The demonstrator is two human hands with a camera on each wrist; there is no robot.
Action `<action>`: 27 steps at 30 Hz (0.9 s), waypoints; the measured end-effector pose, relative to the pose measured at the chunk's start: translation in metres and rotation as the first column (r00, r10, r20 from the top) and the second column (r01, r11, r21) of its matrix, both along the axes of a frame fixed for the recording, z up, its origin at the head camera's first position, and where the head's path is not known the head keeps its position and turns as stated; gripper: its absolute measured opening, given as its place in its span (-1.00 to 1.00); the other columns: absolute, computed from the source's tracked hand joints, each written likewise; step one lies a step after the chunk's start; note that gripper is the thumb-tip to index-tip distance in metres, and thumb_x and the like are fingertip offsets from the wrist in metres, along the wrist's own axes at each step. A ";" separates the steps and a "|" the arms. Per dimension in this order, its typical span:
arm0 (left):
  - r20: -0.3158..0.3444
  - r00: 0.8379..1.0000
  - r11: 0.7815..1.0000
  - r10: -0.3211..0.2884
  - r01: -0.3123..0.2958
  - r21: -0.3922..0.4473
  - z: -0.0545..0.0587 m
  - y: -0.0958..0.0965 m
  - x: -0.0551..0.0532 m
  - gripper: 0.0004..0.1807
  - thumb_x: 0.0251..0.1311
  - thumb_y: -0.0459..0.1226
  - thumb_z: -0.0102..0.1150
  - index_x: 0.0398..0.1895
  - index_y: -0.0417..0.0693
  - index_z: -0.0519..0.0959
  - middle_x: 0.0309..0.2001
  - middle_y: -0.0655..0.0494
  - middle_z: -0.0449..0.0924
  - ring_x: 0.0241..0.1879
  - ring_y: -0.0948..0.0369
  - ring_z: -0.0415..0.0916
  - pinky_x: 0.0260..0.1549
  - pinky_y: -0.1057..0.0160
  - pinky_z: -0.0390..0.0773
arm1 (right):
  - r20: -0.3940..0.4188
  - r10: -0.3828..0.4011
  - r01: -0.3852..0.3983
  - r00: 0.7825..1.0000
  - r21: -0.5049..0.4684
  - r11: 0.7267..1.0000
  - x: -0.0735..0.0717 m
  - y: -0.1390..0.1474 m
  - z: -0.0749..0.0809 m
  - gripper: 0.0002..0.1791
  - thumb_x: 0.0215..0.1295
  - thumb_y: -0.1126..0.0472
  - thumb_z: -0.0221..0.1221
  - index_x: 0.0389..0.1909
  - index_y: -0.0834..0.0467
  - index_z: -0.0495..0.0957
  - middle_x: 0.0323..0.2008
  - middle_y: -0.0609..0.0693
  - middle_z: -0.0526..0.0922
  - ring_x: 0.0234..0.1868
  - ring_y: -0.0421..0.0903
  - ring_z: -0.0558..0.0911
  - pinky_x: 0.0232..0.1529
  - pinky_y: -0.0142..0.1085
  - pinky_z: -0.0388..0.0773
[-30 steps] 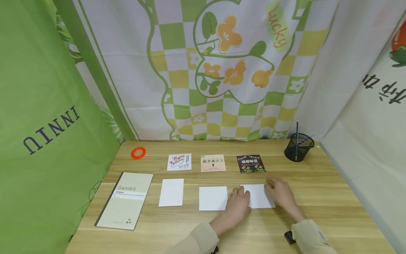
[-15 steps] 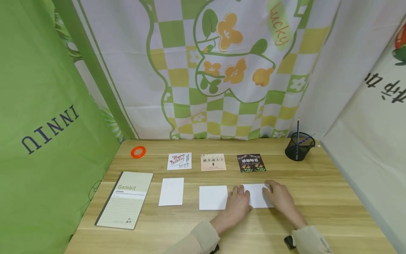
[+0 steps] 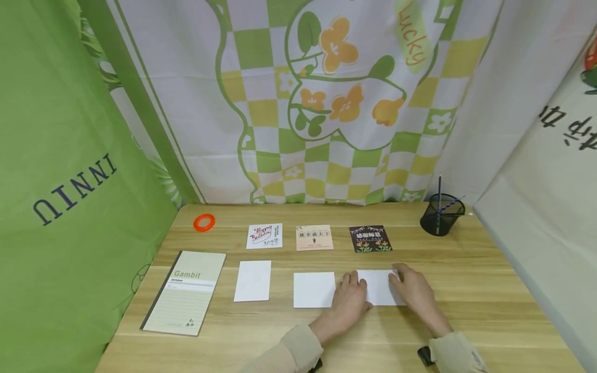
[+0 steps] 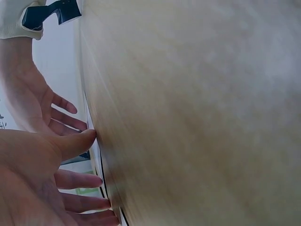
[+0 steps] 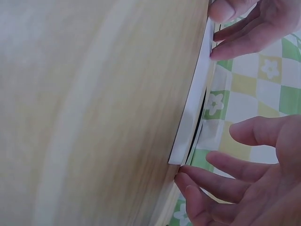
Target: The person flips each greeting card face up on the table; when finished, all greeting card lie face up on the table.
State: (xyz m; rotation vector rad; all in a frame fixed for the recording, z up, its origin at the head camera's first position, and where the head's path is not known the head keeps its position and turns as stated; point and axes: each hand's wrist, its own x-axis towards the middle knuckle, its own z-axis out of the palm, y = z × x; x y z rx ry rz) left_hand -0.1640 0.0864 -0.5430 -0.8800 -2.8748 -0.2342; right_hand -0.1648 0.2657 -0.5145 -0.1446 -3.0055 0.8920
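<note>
A plain white card (image 3: 379, 288) lies on the table between my two hands in the head view. My left hand (image 3: 349, 300) rests its fingertips at the card's left side, with the thumb near the lower edge. At the right side is my right hand (image 3: 414, 291); its fingers reach the card's right edge and upper corner. The right wrist view shows the right fingers (image 5: 221, 181) at the end of the white card (image 5: 190, 113), the thumb raised off it. Neither hand pinches the card. A second white card (image 3: 314, 290) lies just left of my left hand.
Another white card (image 3: 252, 281) and a notebook (image 3: 183, 292) lie to the left. Behind are a birthday card (image 3: 264, 236), a beige card (image 3: 314, 238) and a black card (image 3: 371, 239). An orange ring (image 3: 204, 223) and a black mesh pen holder (image 3: 440, 217) stand at the back corners.
My right hand has spread its thumb and fingers apart, with the thumb coming left over the white card. My left hand stays almost in place beside the card.
</note>
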 end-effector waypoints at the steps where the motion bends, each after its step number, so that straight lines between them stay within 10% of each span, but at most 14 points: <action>1: 0.000 1.000 1.000 0.001 -0.001 -0.004 0.000 0.000 0.000 -0.39 -0.01 0.08 0.38 -0.02 -0.18 0.58 0.12 -0.20 0.49 0.04 0.04 0.44 -0.07 0.20 0.58 | 0.003 0.000 0.000 1.000 -0.004 1.000 0.000 0.000 0.000 -0.56 0.34 0.20 0.09 0.11 0.43 0.45 -0.07 0.41 0.58 -0.06 0.32 0.56 -0.10 0.15 0.50; 27: -0.056 0.998 0.996 -0.005 0.000 -0.087 -0.003 0.002 -0.003 -0.41 0.04 0.16 0.29 -0.09 -0.14 0.63 0.10 -0.15 0.55 -0.05 0.11 0.47 -0.17 0.27 0.58 | 0.034 -0.035 0.039 0.999 -0.129 0.991 0.000 0.001 0.004 -0.49 0.35 0.19 0.05 0.19 0.45 0.35 0.03 0.44 0.53 0.05 0.35 0.53 0.04 0.18 0.44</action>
